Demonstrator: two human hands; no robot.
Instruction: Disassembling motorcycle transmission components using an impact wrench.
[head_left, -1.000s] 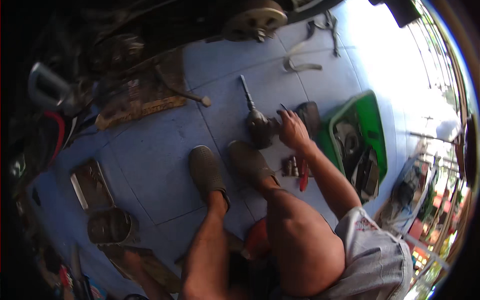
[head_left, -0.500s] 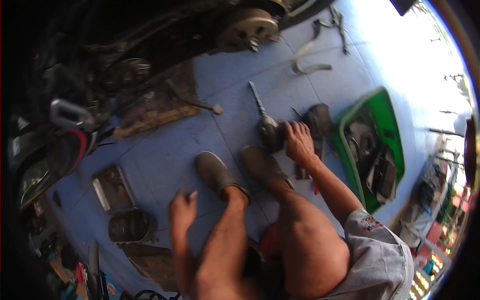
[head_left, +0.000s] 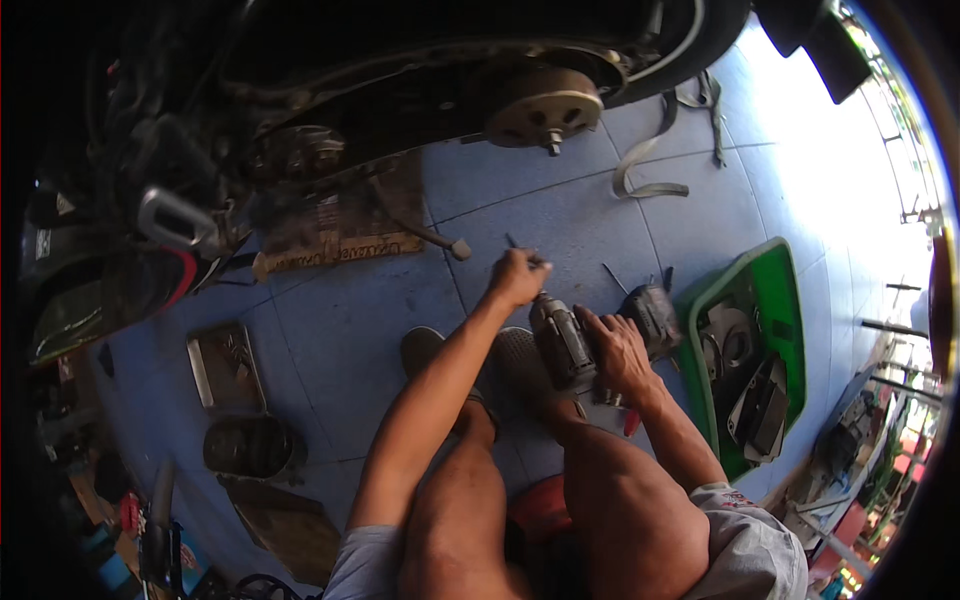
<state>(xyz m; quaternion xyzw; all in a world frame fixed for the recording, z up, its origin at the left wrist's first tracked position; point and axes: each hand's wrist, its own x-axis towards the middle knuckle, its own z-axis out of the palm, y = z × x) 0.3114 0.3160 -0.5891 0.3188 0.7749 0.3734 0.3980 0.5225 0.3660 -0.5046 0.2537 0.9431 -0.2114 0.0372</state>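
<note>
We have the power tool [head_left: 562, 345] low over the blue tiled floor [head_left: 370, 330], partly in front of the right shoe [head_left: 522, 362]; whether it rests on anything we cannot tell. Our right hand [head_left: 620, 352] is curled around its handle, the blocky dark base [head_left: 655, 320] showing just past the knuckles, near the green crate [head_left: 785, 310]. Our left hand [head_left: 516, 280] is closed at the tool's nose around a thin shaft [head_left: 511, 241], whose dark tip pokes out beyond the fingers. We would expect a heavy, rigid body, weighted toward motor and base and hardly fragile, so the handle is the place to carry it. The slim shaft looks stiff but could slip if greasy; we would pinch it close to the nose.
</note>
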